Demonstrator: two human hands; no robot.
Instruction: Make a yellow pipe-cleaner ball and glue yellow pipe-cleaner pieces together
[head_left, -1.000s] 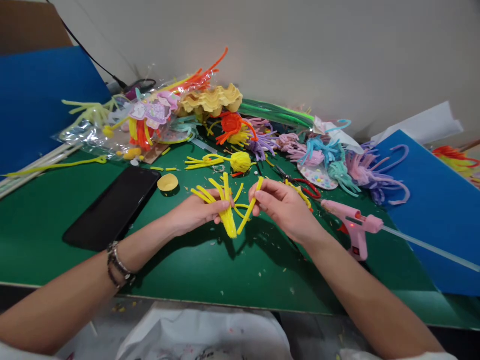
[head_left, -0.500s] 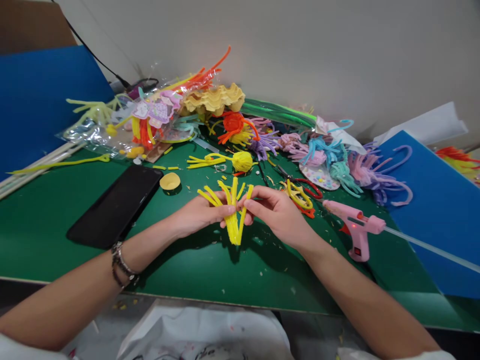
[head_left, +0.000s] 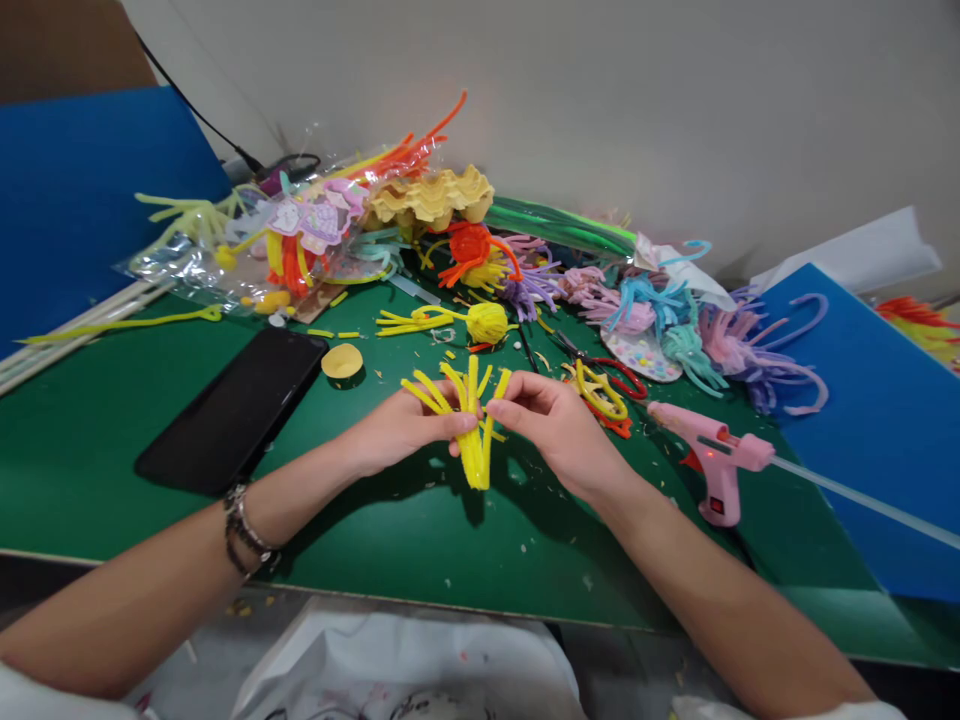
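Note:
A bundle of yellow fuzzy stems point(head_left: 472, 455) is held above the green table, its strands fanned upward and joined at the lower end. My left hand point(head_left: 409, 428) grips the bundle from the left, thumb across its front. On the right side, my right hand point(head_left: 544, 420) pinches one outer yellow strand between thumb and fingers. Behind the hands lies a yellow pompom-like piece with stems point(head_left: 487, 323). A small round tan cup point(head_left: 343, 362) stands beyond my left hand.
A black phone point(head_left: 232, 410) lies at the left. Red-handled scissors point(head_left: 619, 375) and a pink glue gun point(head_left: 712, 455) are at the right. Colourful stem pieces, a plastic bag point(head_left: 180, 270) and an egg carton point(head_left: 435, 197) line the back. Blue boards point(head_left: 885, 430) flank the table.
The outer strand in my right hand has moved closer to the bundle, and the gap between them is narrower. The view has shifted slightly.

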